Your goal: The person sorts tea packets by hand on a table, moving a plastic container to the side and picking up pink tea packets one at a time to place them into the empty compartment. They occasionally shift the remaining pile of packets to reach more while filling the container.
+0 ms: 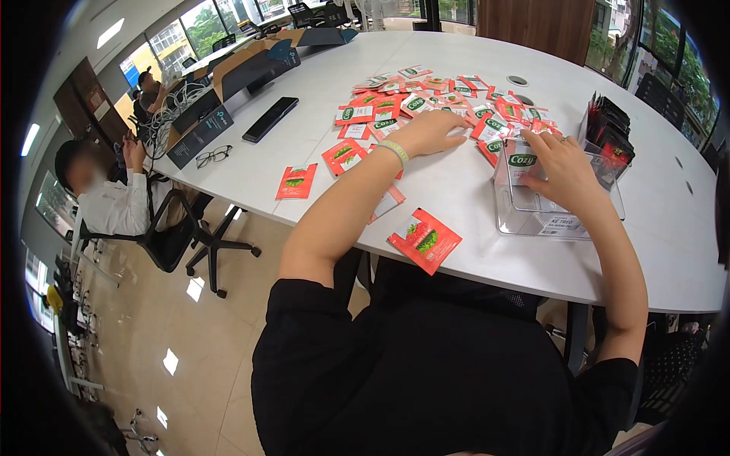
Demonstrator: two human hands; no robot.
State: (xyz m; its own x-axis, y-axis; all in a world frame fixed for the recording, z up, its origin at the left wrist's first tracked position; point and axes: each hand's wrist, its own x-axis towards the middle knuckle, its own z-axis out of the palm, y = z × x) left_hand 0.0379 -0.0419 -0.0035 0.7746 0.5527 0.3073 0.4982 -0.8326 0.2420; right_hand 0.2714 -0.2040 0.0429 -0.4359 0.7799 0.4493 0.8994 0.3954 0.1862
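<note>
Red and white Cozy tea sachets [356, 114] lie in a loose pile on the white table. My left hand [430, 135] reaches over the near side of this pile, its thumb apart from the fingers and no sachet visible in its grip. At the right, my right hand [563, 171] grips a Cozy tea sachet [522, 161] between thumb and fingers, upright at the left part of a clear plastic box [525, 220]. Whether that sachet touches the box floor is hidden. A single red sachet [426, 240] with a strawberry picture lies near the table edge.
Behind the clear box stands a holder with dark sachets [608, 129]. A black phone [271, 119], eyeglasses [214, 156] and an open cardboard box [199, 129] with white cables lie left. Another person [114, 190] sits beyond the table's left edge. The near table edge [487, 280] curves before me.
</note>
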